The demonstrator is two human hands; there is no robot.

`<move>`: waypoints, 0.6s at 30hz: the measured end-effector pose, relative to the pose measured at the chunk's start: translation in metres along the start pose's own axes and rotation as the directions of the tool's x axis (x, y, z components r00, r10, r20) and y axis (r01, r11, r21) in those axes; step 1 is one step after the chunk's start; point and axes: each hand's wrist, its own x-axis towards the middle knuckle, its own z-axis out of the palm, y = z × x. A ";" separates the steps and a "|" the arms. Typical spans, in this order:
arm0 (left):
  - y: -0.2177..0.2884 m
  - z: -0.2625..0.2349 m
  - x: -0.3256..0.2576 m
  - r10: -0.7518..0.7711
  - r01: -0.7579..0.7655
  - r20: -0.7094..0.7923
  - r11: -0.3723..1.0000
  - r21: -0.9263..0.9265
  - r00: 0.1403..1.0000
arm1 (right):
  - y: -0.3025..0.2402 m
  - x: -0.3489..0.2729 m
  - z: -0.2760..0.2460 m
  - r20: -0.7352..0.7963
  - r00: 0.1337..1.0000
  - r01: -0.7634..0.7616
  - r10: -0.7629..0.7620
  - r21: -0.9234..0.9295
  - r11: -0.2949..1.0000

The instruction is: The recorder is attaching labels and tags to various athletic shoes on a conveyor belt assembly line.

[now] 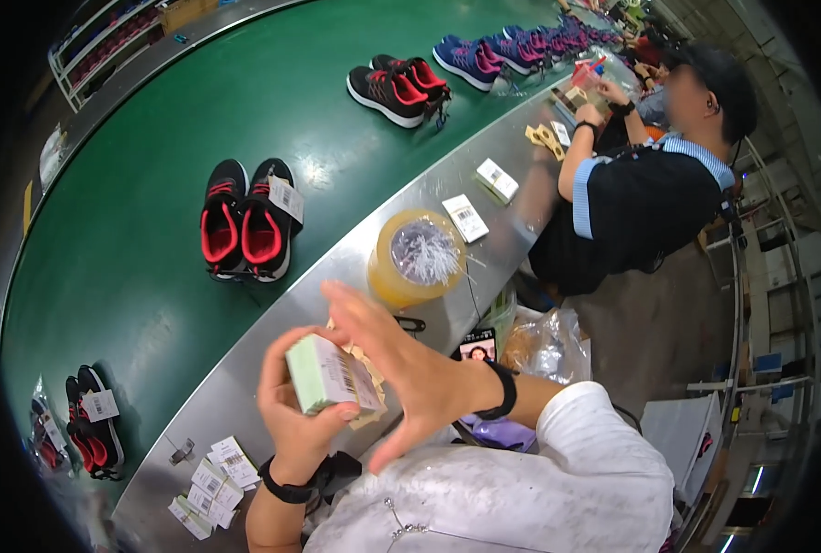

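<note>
My left hand (pixel 284 419) is wrapped round a thick stack of hang tags (pixel 321 376), pale green along the side and white with a barcode on the face. Close to the stack's right side is my right hand (pixel 410 364), fingers spread and thumb apart, holding nothing. Pieces of tan card (pixel 370 378) show partly behind the stack and between my hands. Just beyond them on the metal ledge stands a round yellow tub (pixel 387 276) with clear plastic strands (pixel 426 253) in it. A black-handled tool (pixel 411 324) lies beside it, partly hidden.
Black and red sneakers (pixel 247 221) stand on the green belt (pixel 152 304), with more pairs farther along. Loose tags (pixel 212 488) lie at lower left; tag stacks (pixel 466 218) lie beyond the tub. A co-worker (pixel 650 203) sits at right. A phone (pixel 478 350) is near my right wrist.
</note>
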 end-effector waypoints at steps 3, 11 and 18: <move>-0.001 0.006 0.016 0.484 -0.504 0.142 0.839 0.203 0.863 | 0.007 -0.002 -0.013 0.085 0.988 -0.144 0.130 0.196 0.970; 0.016 0.025 0.044 0.403 -0.438 0.205 0.882 0.173 0.892 | 0.058 0.004 -0.141 -0.246 0.886 -0.307 0.392 0.323 0.895; 0.006 -0.042 0.029 0.196 -0.160 -0.143 0.961 0.227 0.970 | 0.191 -0.031 -0.227 -0.166 0.486 -0.791 0.858 0.334 0.512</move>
